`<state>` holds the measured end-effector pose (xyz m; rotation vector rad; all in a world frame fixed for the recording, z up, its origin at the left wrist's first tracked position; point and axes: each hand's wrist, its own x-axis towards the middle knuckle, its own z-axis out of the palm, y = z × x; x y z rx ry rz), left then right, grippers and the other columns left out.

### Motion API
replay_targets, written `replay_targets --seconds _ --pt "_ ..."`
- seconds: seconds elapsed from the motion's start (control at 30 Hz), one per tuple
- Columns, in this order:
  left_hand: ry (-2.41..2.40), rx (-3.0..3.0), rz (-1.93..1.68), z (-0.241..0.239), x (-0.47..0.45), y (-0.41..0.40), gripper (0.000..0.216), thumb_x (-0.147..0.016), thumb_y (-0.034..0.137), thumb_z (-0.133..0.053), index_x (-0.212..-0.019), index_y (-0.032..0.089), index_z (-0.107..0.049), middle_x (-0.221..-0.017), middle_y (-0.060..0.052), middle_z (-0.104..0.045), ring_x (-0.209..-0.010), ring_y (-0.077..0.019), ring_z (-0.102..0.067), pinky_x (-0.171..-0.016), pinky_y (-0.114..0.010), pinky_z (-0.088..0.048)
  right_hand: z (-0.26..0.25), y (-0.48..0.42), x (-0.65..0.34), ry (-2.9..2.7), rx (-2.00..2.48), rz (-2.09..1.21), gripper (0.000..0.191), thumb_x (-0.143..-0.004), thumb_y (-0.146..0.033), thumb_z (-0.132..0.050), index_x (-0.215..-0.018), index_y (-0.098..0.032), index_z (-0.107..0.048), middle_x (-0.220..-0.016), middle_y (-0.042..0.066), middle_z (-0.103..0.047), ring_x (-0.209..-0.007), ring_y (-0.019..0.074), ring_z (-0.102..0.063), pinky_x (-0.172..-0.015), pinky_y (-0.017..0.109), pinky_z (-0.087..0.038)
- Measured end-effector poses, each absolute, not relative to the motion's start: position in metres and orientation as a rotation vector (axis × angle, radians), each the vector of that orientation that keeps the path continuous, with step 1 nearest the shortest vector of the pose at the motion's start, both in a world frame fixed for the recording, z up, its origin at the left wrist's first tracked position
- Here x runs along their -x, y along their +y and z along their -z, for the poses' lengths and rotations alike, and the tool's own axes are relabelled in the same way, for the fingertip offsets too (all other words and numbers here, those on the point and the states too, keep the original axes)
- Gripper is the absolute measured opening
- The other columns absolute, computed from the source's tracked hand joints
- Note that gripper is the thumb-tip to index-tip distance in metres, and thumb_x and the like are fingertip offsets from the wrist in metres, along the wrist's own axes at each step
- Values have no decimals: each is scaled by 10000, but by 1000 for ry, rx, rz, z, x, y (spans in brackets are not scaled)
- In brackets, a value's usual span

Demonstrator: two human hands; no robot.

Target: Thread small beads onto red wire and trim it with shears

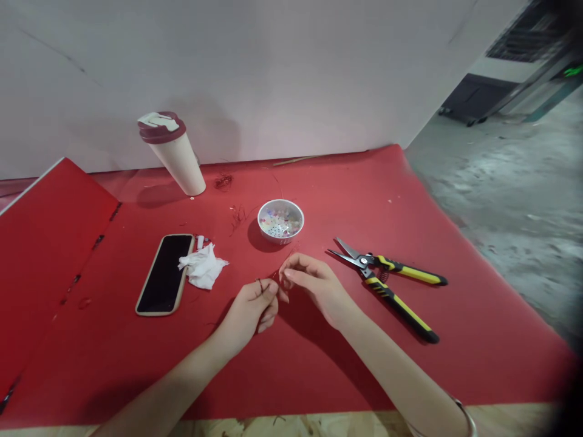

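My left hand (255, 306) is closed in a pinch on a thin dark red thread (260, 284), which bends over its index finger. Close beside it, my right hand (321, 291) has its thumb and fingertips pressed together; what lies between them is too small to make out. Both hands are just above the red table cover, fingertips almost meeting. Beyond them stands a small white bowl (281, 235) with a perforated wall, holding many small pale and coloured pieces like beads or sequins. Loose red threads (237, 217) lie to the bowl's left.
Yellow-and-black shears (363, 261) lie with blades apart on the right. On the left are a phone (164, 276), a crumpled tissue (203, 267) and a hinged red board (54, 243). A lidded cup (178, 161) and a thread tangle (223, 182) are near the pale wall.
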<state>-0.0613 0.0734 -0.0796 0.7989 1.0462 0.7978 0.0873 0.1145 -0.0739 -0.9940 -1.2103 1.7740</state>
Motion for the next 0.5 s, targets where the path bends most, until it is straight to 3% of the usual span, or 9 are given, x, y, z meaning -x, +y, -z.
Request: replay_targets --seconds 0.23,0.4,0.5 --pt "1082 -842 -791 82 61 73 356 -806 486 -488 -730 141 -528 -429 99 -329 -325 -28 -248 -349 -184 -193 71 114 -87 -1352 1173 -1557 162 -762 -325 -598 -677 -192 -562 -628 -31 -557 -602 114 -515 -626 272 -427" --pt "1064 -870 -761 82 61 73 356 -816 474 -472 -719 138 -535 -407 93 -342 -313 -32 -262 -343 -185 -206 70 115 -86 -1393 1143 -1625 170 -747 -352 -629 -809 -197 -603 -712 -20 -586 -610 108 -517 -633 272 -428" --pt "1067 -881 -728 81 61 73 343 -817 467 -473 -737 140 -535 -401 80 -389 -307 -44 -309 -334 -183 -237 72 115 -85 -1330 1132 -1666 169 -749 -356 -642 -759 -189 -615 -633 -34 -565 -577 99 -507 -631 269 -425"
